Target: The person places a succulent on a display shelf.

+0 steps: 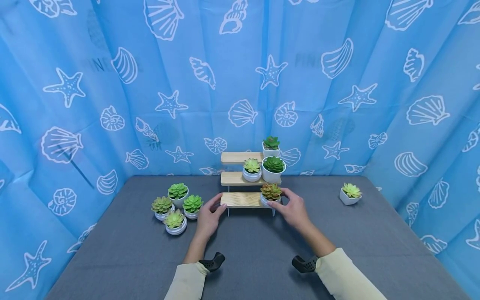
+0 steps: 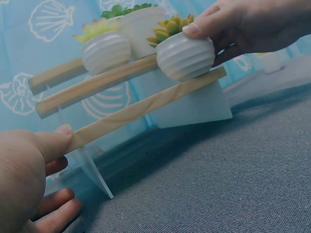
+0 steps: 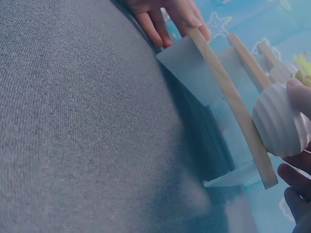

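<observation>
A three-tier wooden plant stand (image 1: pixel 240 199) with clear side panels stands at the middle back of the table. My left hand (image 1: pixel 208 216) pinches the left end of its lowest shelf, thumb on the front edge. At that shelf's right end, my right hand (image 1: pixel 294 208) grips a reddish-green potted succulent (image 1: pixel 271 192) in a ribbed white pot (image 2: pixel 185 56), the pot's base right at the wood. On the middle shelf are a pale green succulent (image 1: pixel 251 166) and a dark green succulent (image 1: pixel 273 164). A small dark green succulent (image 1: pixel 271 143) sits on the top shelf's right end.
Left of the stand, several potted succulents (image 1: pixel 174 219) cluster on the grey tablecloth (image 1: pixel 247 258). A yellow-green succulent (image 1: pixel 351 191) in a white pot stands alone at the right. Behind the table hangs a blue curtain (image 1: pixel 240 83) with white shells.
</observation>
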### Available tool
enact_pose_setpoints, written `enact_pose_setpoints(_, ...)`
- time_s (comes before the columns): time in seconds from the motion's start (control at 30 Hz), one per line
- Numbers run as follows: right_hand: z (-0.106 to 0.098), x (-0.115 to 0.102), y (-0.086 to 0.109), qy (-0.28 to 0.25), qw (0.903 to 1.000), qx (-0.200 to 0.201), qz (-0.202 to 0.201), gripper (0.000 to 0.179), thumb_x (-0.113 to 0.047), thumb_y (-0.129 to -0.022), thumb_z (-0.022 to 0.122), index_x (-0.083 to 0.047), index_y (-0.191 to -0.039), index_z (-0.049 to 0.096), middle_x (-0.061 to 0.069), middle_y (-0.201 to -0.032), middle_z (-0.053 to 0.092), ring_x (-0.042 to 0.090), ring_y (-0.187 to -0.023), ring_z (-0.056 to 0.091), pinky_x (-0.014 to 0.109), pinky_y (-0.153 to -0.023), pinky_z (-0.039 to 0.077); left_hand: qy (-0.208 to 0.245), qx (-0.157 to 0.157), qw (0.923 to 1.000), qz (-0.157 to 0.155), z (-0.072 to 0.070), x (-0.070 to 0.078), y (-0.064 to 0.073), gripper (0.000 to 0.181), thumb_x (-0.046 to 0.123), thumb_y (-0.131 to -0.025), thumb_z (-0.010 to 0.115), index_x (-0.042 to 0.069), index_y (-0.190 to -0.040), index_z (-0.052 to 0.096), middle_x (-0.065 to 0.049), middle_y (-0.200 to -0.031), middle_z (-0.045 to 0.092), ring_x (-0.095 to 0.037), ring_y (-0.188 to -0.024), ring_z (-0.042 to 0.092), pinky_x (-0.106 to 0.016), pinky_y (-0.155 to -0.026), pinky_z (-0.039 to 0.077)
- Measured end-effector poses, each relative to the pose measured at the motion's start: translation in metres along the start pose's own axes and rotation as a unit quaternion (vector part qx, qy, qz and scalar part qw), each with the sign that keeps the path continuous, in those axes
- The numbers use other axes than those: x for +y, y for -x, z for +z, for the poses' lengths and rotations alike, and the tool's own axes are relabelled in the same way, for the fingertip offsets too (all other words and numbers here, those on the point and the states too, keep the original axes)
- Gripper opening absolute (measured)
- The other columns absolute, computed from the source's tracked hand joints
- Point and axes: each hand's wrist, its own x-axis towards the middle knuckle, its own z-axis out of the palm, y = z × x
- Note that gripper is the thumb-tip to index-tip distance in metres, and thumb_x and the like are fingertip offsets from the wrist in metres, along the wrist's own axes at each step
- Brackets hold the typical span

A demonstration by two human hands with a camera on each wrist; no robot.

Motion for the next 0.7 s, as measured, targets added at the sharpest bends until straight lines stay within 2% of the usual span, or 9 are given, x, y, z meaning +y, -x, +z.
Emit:
enact_pose_setpoints(0.23,0.004,-0.006,-0.001,0.003,1.0000,-0.009,-0.001,0.057,-0.027,-0.081,0.081,0.000,-0.126,0.059,0.019,-0.120,0.063,0.034,-0.114,0.056,0.052,-0.098,0.041,-0.001,0.000,1.0000,0.005,0.000,-0.001,0.000,0.045,0.022,-0.095,0.066,0.012,-0.138,0.056,-0.007,-0.131,0.060,-0.026,-0.120,0.055,-0.044,-0.095,0.048)
enact_pose_setpoints(0.47,0.015,-0.013,-0.001,0.003,0.9999,-0.013,0.000,0.057,-0.028,-0.081,0.080,0.000,-0.126,0.060,0.016,-0.116,0.064,0.030,-0.108,0.058,0.049,-0.094,0.044,-0.003,0.000,1.0000,-0.004,0.000,0.001,0.000,0.045,0.022,-0.095,0.066,0.013,-0.138,0.056,-0.007,-0.131,0.060,-0.026,-0.119,0.056,-0.044,-0.095,0.049)
enact_pose_setpoints(0.7,0.027,-0.017,-0.003,-0.011,0.9997,-0.006,-0.019,0.056,-0.026,-0.079,0.082,0.000,-0.124,0.062,0.016,-0.115,0.065,0.030,-0.108,0.059,0.048,-0.094,0.045,-0.003,0.000,1.0000,-0.007,0.000,0.001,0.000,0.046,0.023,-0.094,0.066,0.013,-0.138,0.056,-0.007,-0.131,0.060,-0.025,-0.119,0.056,-0.043,-0.095,0.048)
